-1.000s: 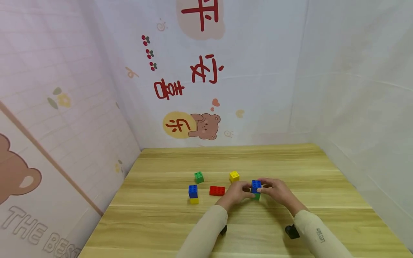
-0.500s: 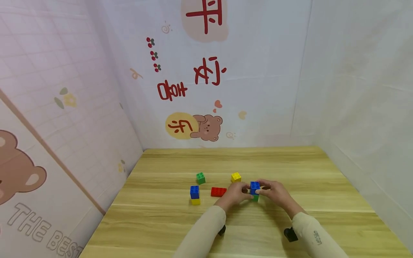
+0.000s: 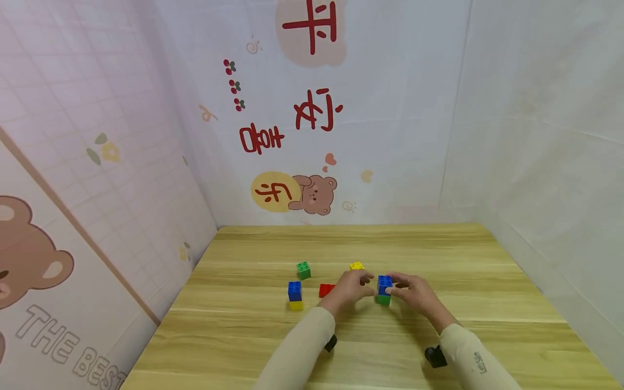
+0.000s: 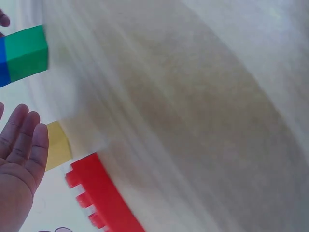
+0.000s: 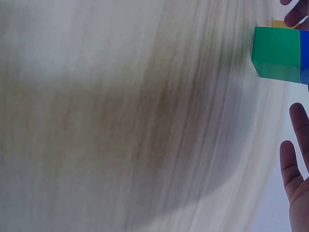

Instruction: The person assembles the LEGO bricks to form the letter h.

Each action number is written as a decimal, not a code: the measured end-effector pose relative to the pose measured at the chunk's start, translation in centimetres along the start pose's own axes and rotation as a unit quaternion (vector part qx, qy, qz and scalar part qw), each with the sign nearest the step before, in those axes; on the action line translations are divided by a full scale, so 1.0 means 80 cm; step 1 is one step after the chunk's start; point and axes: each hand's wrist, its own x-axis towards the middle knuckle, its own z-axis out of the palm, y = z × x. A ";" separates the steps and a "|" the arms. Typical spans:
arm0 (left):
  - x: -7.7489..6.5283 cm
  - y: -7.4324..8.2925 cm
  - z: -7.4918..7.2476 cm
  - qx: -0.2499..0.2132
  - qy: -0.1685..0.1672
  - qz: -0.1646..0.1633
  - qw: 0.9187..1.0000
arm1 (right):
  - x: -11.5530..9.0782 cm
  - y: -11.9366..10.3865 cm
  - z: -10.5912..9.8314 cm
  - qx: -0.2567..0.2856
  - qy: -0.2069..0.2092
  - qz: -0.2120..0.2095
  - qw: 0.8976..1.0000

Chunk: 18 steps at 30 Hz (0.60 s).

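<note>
The right grip (image 3: 414, 291) pinches a blue block (image 3: 384, 281) between thumb and fingers, the thumb on its near right edge. That blue block sits squarely on a green block (image 3: 383, 299), the two making an upright stack just right of the middle of the bench (image 3: 234, 346). The left grip (image 3: 351, 287) is spread beside the stack — fingers loose, holding nothing, a narrow gap between fingertips and blocks. In the left wrist view its fingers reach out straight, palm showing.

Next to the left grip lies a long red block (image 3: 326, 291), partly covered by the hand in the head view, studs up. Just behind the same hand is a yellow block (image 3: 357, 265), also partly hidden. Farther left stands a second stack, a blue cube (image 3: 294, 290) on a yellow cube (image 3: 296, 305); behind it is a single green cube (image 3: 304, 270). Beyond the bench hangs a pale cloth (image 3: 390, 108) printed with bears, cherries and red characters.
</note>
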 end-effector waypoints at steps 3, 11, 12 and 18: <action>-0.002 0.006 -0.008 0.000 -0.001 0.010 1.000 | 0.000 -0.002 0.000 -0.002 0.004 0.004 1.000; 0.000 0.015 -0.029 0.004 0.017 0.041 0.999 | 0.000 -0.001 0.006 0.010 0.012 0.000 1.000; 0.000 0.017 -0.032 0.005 0.020 0.045 0.999 | 0.000 -0.001 0.006 0.013 0.011 0.001 1.000; 0.000 0.027 -0.051 -0.009 0.029 0.047 0.998 | -0.002 -0.002 0.002 0.006 0.004 0.020 1.000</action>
